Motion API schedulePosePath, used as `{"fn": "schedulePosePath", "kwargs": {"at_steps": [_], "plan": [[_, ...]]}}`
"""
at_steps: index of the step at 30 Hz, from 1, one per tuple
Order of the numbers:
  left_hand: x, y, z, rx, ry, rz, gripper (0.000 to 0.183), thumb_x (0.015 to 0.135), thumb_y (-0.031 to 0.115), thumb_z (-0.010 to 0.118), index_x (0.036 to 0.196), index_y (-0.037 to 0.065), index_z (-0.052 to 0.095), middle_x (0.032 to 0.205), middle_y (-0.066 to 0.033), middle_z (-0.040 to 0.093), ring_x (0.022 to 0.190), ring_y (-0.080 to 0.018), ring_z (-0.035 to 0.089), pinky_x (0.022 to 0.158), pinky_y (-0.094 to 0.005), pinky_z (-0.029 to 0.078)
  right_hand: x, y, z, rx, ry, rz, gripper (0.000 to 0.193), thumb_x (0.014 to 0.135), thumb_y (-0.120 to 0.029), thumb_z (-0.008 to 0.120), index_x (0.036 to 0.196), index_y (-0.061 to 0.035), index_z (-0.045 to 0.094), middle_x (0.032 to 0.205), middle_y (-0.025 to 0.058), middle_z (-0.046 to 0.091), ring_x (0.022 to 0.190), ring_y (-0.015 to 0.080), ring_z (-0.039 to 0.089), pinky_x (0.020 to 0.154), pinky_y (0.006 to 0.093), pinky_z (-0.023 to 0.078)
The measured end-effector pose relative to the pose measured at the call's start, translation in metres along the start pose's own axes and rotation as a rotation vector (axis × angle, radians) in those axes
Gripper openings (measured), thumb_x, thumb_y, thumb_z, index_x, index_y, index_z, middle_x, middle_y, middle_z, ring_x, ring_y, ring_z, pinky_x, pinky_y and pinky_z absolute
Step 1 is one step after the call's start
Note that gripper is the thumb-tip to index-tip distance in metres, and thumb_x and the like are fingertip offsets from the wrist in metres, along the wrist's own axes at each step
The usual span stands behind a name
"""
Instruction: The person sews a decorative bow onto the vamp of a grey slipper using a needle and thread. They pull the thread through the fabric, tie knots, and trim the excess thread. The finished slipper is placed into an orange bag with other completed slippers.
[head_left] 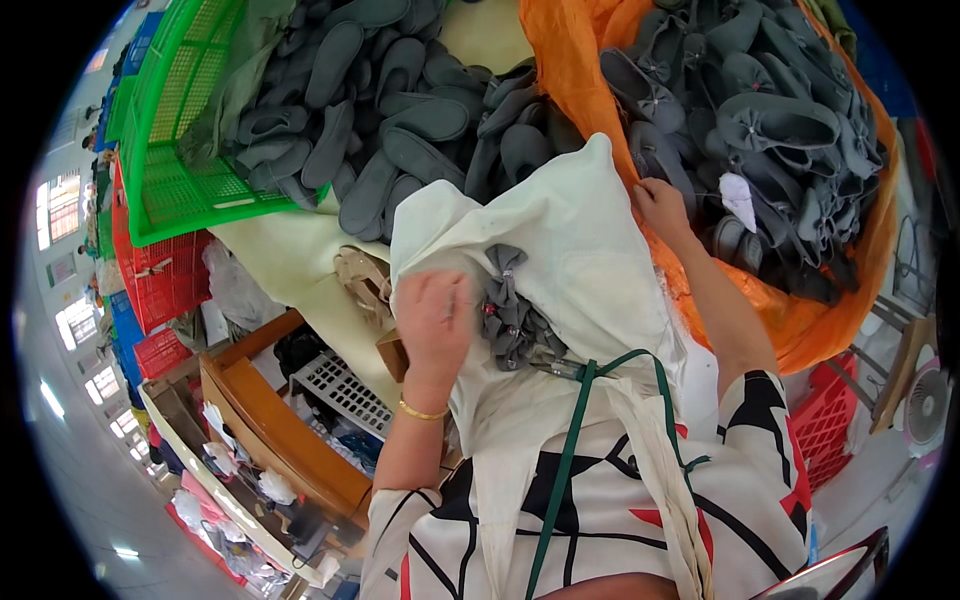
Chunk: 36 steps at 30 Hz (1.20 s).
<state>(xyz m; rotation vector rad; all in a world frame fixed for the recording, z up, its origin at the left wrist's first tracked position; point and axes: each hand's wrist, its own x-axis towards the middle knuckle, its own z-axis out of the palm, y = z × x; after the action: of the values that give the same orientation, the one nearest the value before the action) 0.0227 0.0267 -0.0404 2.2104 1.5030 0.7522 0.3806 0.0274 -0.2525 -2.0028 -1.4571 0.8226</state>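
Two heaps of grey shoe uppers crowd a cloth-covered worktable.

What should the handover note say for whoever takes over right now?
Left hand: closed on the cream cloth bag on the lap, beside the bunch of small grey fabric bows.
Right hand: reaching into the grey bow-trimmed shoe uppers in the orange sack; grip unclear.
Grey insoles are piled by the green plastic crate.
Done: bows are at the bag.
Left: both piles remain.
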Motion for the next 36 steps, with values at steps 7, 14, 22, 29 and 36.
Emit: {"fn": "schedulePosePath", "kwargs": {"at_steps": [7,14,22,29,36], "plan": [[0.004,0.021,0.02,0.182,-0.258,0.029,0.019,0.077,0.019,0.072,0.087,0.005,0.064,0.084,-0.0105,0.06,0.082,-0.0315,0.055,0.072,-0.0413,0.046,-0.01,-0.061,-0.045,0.056,0.149,-0.046,0.019,0.091,-0.016,0.063,0.098,0.0007,0.067,0.09,0.0168,0.066,0.077,0.0291,0.064,0.07,0.0355,0.051],[-0.012,0.026,-0.006,-0.205,-0.201,-0.108,0.023,0.077,0.012,0.075,0.091,0.004,0.058,0.084,-0.0096,0.061,0.079,-0.0262,0.059,0.071,-0.0344,0.049,-0.076,-0.196,-0.075,0.373,-0.036,-0.366,0.014,0.087,-0.012,0.069,0.094,-0.0007,0.068,0.087,0.0073,0.064,0.073,0.0136,0.06,0.066,0.0273,0.049],[-0.051,0.039,-0.045,-0.871,-0.333,-0.34,0.029,0.085,0.007,0.072,0.112,0.002,0.06,0.096,-0.0026,0.065,0.088,-0.0105,0.059,0.079,-0.0257,0.049,-0.14,-0.266,-0.049,0.368,-0.223,-0.641,0.014,0.08,-0.01,0.073,0.091,-0.0027,0.066,0.075,0.0085,0.057,0.067,0.0213,0.056,0.059,0.0314,0.046],[-0.084,0.021,-0.044,-1.151,-0.265,-0.384,0.024,0.085,0.005,0.071,0.108,0.001,0.065,0.095,-0.0012,0.062,0.085,-0.0079,0.056,0.076,-0.0227,0.047,-0.165,-0.275,-0.046,0.259,-0.1,-0.882,0.016,0.078,-0.004,0.073,0.093,-0.0034,0.067,0.071,0.0073,0.054,0.062,0.0231,0.051,0.055,0.0324,0.043],[-0.099,0.02,-0.059,-0.602,-0.094,-0.06,0.023,0.079,-0.004,0.071,0.1,0.004,0.067,0.095,-0.0064,0.064,0.085,-0.0159,0.06,0.076,-0.0266,0.049,-0.177,-0.276,-0.05,0.36,-0.159,-0.636,0.014,0.085,-0.004,0.069,0.099,-0.002,0.067,0.076,0.0077,0.059,0.067,0.0184,0.059,0.061,0.0279,0.048]]}}
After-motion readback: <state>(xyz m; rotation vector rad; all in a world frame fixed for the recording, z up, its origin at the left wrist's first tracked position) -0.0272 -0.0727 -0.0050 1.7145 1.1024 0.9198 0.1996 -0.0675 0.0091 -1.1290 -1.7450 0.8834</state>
